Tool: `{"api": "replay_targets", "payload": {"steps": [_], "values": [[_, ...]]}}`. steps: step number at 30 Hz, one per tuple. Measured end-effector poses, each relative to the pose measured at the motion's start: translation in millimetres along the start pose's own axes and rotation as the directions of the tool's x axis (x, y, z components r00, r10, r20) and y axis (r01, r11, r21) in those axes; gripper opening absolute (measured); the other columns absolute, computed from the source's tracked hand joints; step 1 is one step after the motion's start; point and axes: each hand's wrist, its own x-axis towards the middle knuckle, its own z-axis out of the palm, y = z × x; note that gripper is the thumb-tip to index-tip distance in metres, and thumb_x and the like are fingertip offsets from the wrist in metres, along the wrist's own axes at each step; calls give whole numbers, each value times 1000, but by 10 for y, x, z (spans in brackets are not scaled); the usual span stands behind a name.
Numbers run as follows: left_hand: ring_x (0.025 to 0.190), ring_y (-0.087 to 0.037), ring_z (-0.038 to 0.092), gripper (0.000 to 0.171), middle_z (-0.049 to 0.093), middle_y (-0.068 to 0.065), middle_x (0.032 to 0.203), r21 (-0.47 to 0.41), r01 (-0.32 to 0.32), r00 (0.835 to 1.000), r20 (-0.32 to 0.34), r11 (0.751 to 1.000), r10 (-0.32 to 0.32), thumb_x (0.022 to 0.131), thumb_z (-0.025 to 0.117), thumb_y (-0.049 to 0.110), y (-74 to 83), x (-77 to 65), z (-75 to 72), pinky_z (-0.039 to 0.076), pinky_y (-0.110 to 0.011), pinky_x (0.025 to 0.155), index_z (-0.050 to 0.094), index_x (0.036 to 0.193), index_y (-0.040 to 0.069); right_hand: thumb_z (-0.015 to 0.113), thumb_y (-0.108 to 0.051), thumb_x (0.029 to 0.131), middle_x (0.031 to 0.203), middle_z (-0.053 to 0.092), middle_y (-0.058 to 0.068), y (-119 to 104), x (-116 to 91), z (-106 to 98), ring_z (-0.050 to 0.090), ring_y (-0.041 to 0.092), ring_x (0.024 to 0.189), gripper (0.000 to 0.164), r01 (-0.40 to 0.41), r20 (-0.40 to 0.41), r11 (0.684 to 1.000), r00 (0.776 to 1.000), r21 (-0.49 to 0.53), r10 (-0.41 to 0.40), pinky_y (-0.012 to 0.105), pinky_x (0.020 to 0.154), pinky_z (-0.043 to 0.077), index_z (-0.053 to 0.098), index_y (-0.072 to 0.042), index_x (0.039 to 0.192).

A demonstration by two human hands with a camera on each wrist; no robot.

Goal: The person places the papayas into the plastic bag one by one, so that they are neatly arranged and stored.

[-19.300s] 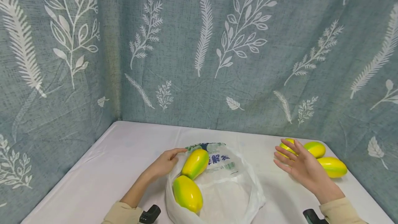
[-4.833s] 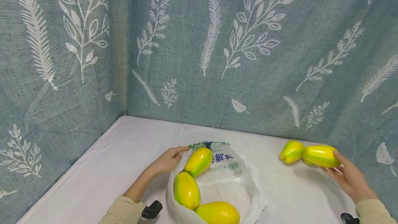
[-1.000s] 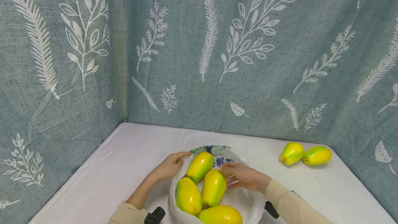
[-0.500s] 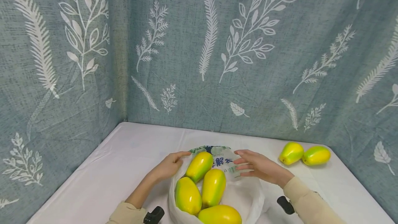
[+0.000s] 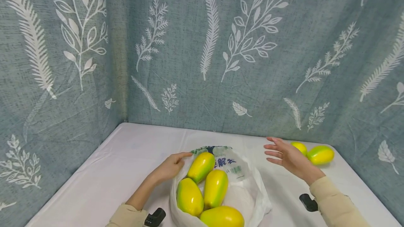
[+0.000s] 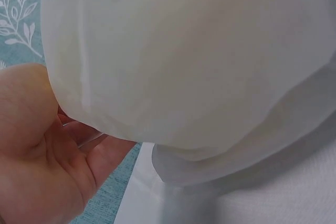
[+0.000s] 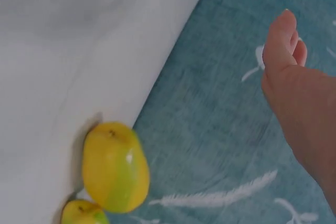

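A white plastic bag [image 5: 265,199] with blue print stands with its mouth spread wide. Several yellow-green papayas [image 5: 216,188] lie inside it. At its far left rim my left hand [image 5: 170,167] grips the edge; in the left wrist view the bag wall [image 6: 173,66] hides part of the fingers. My right hand [image 5: 291,157] is in the air right of the bag, fingers extended and holding nothing. Behind it, two more papayas [image 5: 321,155] lie at the far right of the table, one partly covered by the hand. The right wrist view shows the nearer papaya [image 7: 115,166] whole.
A white cloth covers the table [image 5: 126,150]. Blue-green curtains [image 5: 176,52] with white leaf prints rise along its back and sides. Black wrist devices [image 5: 308,202] sit below both forearms.
My right hand let go of a papaya in the bag, drew back, and moved right toward the two papayas on the table. The left hand stayed at the rim.
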Motion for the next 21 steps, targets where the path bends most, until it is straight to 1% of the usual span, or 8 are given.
{"api": "replay_targets", "payload": {"steps": [7, 9, 11, 14, 16, 18, 20, 21], "values": [[132, -39, 36, 38, 49, -18, 137, 5, 6, 1000, -5, 1000, -6, 97, 38, -3, 11, 0, 1, 28, -56, 106, 55, 131, 1, 38, -40, 102, 127, 41, 4, 39, -98, -355, 54, 11, 106, 72, 39, -81, 997, 996, 72, -33, 37, 99, 42, 3, 0, 151], [132, -39, 36, 38, 49, -18, 137, 9, 9, 1000, -7, 1000, -9, 97, 38, -3, 12, 0, 0, 28, -56, 106, 55, 131, 1, 37, -41, 102, 126, 42, 3, 71, -114, -452, 55, 10, 105, 72, 43, -105, 996, 994, 76, -35, 40, 101, 40, 3, 0, 150], [132, -38, 36, 38, 49, -18, 137, 12, 10, 1000, -7, 1000, -10, 97, 38, -3, 9, 3, -1, 28, -56, 106, 55, 131, 1, 37, -41, 102, 132, 38, 10, 101, -141, -536, 54, 10, 105, 66, 51, -114, 995, 993, 91, -40, 41, 103, 39, 11, -4, 149], [131, -38, 36, 38, 48, -18, 137, 15, 11, 1000, -6, 1000, -11, 98, 38, -3, 5, 6, -2, 28, -56, 106, 56, 131, 2, 38, -39, 102, 129, 42, 8, 143, -188, -650, 54, 12, 107, 46, 54, -113, 982, 993, 180, -34, 41, 105, 36, 30, -14, 139], [132, -39, 36, 38, 48, -18, 137, 12, 11, 1000, -4, 1000, -10, 98, 38, -3, 3, 7, -2, 28, -56, 106, 56, 131, 2, 38, -37, 102, 126, 47, 6, 165, -227, -710, 55, 14, 107, 32, 53, -107, 967, 994, 248, -27, 38, 102, 39, 39, -19, 128], [132, -39, 35, 38, 48, -19, 138, 11, 10, 1000, -1, 1000, -10, 98, 38, -3, 2, 6, -2, 28, -56, 105, 56, 131, 2, 39, -35, 102, 116, 53, -2, 190, -260, -767, 57, 15, 106, 28, 52, -105, 950, 994, 309, -21, 36, 100, 42, 40, -19, 125], [132, -39, 35, 38, 47, -19, 138, 10, 13, 1000, 4, 1000, -13, 98, 38, -2, -1, 6, -2, 28, -57, 105, 55, 131, 2, 41, -34, 102, 114, 55, -1, 213, -290, -814, 58, 16, 104, 26, 48, -113, 931, 994, 362, -7, 37, 100, 42, 43, -19, 123], [132, -39, 35, 38, 47, -19, 138, 10, 14, 1000, 5, 1000, -14, 98, 38, -2, -3, 6, -3, 28, -57, 105, 55, 131, 2, 41, -34, 102, 113, 54, 0, 223, -304, -837, 59, 16, 103, 27, 49, -117, 925, 993, 377, -5, 37, 100, 42, 41, -18, 124]]}}
